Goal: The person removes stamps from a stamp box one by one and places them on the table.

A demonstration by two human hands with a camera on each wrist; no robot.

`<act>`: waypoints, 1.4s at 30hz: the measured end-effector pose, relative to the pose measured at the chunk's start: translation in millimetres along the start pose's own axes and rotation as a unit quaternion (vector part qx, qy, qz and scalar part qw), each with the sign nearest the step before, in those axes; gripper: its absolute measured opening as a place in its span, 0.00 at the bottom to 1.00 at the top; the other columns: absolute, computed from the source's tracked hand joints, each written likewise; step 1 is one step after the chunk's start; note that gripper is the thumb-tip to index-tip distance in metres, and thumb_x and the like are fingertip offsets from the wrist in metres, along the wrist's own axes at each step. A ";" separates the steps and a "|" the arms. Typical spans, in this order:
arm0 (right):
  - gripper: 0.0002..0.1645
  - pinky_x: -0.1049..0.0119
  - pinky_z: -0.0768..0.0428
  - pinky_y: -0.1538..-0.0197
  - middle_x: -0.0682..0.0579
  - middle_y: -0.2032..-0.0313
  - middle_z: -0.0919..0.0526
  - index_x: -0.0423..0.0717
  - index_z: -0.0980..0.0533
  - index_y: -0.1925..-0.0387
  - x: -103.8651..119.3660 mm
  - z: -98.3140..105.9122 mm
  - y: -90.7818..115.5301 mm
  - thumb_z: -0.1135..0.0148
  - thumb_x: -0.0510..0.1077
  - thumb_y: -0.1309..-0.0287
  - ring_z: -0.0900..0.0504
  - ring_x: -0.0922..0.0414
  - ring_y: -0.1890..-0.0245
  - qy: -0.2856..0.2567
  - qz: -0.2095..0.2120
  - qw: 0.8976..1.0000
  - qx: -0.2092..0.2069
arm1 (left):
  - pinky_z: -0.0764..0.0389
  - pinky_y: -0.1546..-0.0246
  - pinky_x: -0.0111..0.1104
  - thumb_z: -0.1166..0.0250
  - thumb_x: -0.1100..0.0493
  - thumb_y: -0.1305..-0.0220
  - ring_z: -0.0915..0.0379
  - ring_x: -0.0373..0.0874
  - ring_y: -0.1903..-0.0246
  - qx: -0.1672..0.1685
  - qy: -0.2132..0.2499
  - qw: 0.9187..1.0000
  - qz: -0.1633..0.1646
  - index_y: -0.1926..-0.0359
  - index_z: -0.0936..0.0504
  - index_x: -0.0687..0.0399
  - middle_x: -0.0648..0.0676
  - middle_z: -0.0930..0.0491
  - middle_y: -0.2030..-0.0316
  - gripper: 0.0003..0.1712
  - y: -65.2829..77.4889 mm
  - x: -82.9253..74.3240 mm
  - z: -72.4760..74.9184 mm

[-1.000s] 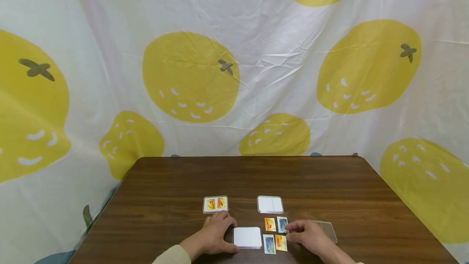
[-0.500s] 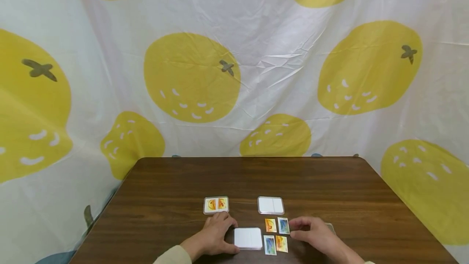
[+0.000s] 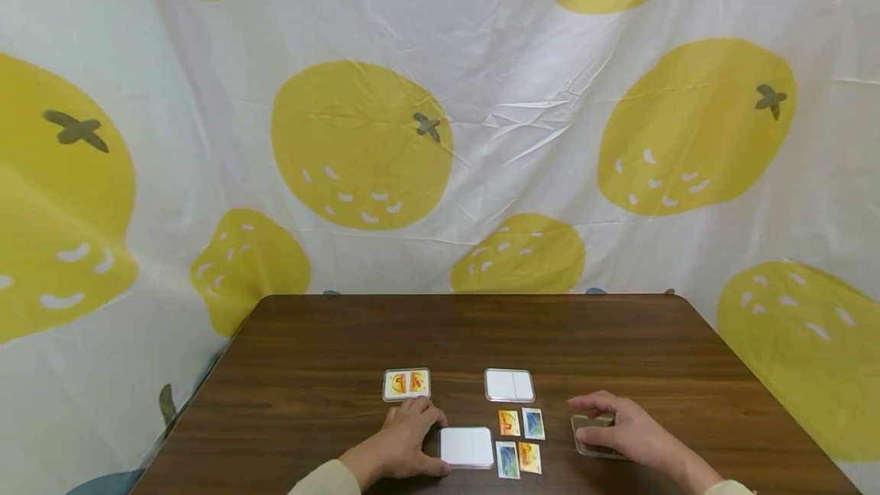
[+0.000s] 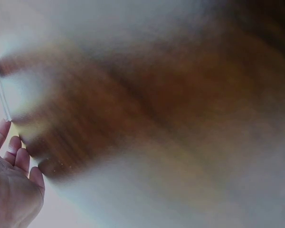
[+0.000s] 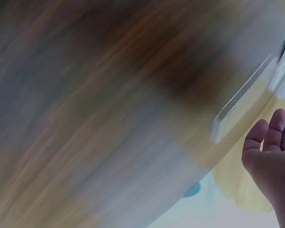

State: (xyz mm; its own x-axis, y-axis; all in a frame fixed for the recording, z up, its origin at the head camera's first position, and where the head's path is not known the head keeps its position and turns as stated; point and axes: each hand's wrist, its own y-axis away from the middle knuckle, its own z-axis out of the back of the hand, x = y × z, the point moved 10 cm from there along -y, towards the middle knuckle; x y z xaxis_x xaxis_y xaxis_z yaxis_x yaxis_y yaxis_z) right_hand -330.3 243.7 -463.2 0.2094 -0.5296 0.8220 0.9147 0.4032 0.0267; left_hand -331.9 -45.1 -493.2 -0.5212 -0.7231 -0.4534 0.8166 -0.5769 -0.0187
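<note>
My left hand (image 3: 403, 438) is beside a clear flat case (image 3: 466, 448) with a white card inside, thumb and index finger at its two left corners; the left wrist view shows the fingertips at both ends of the case's edge (image 4: 4, 97). My right hand (image 3: 629, 430) is over a clear plastic lid (image 3: 584, 445) on the table, fingers spread from the thumb and holding nothing. In the right wrist view, fingers (image 5: 276, 128) show near the lid's edge (image 5: 242, 97). Several small stamp-like pictures, blue (image 3: 533, 424) and orange (image 3: 509, 423), lie between the hands.
Behind the left hand lies a clear case (image 3: 406, 384) holding two orange pictures. Another case (image 3: 509, 385) with a white divided card sits further right. All rest on a dark wooden table (image 3: 344, 334), and a lemon-patterned curtain (image 3: 509, 159) hangs behind it.
My right hand has left the upper blue picture and moved right, now over the clear lid. My left hand stays at the white card's case.
</note>
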 end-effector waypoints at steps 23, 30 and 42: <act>0.35 0.66 0.25 0.54 0.40 0.46 0.23 0.32 0.27 0.40 -42.2 34.1 19.7 0.28 0.47 0.44 0.25 0.44 0.49 0.089 0.012 0.996 0.003 | 0.35 0.50 0.42 0.25 0.38 0.51 0.39 0.40 0.52 -0.003 -0.002 1.000 0.000 0.52 0.24 0.42 0.42 0.33 0.54 0.29 1.5 0.6 -0.2; 0.38 0.53 0.26 0.51 0.42 0.47 0.25 0.36 0.26 0.40 -49.2 30.8 18.1 0.25 0.51 0.48 0.28 0.43 0.47 0.125 -0.005 0.992 0.002 | 0.35 0.50 0.42 0.25 0.38 0.52 0.38 0.40 0.51 -0.010 -0.009 1.000 -0.003 0.52 0.24 0.42 0.42 0.33 0.53 0.29 1.3 -0.4 0.3; 0.41 0.44 0.26 0.52 0.46 0.51 0.27 0.36 0.26 0.40 -57.9 27.4 10.9 0.22 0.51 0.53 0.31 0.42 0.49 0.142 -0.047 0.989 0.022 | 0.35 0.52 0.41 0.24 0.39 0.53 0.37 0.41 0.51 -0.019 -0.016 1.000 -0.010 0.53 0.24 0.42 0.43 0.33 0.54 0.29 2.2 -3.2 3.0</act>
State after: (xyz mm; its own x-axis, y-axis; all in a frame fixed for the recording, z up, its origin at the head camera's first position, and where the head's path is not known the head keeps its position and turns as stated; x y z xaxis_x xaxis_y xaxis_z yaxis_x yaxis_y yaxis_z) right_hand -342.0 299.1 -495.0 0.2185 -0.7514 0.6226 0.9201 0.3711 0.1250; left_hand -329.1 -45.2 -489.0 -0.5449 -0.7235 -0.4239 0.8145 -0.5768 -0.0625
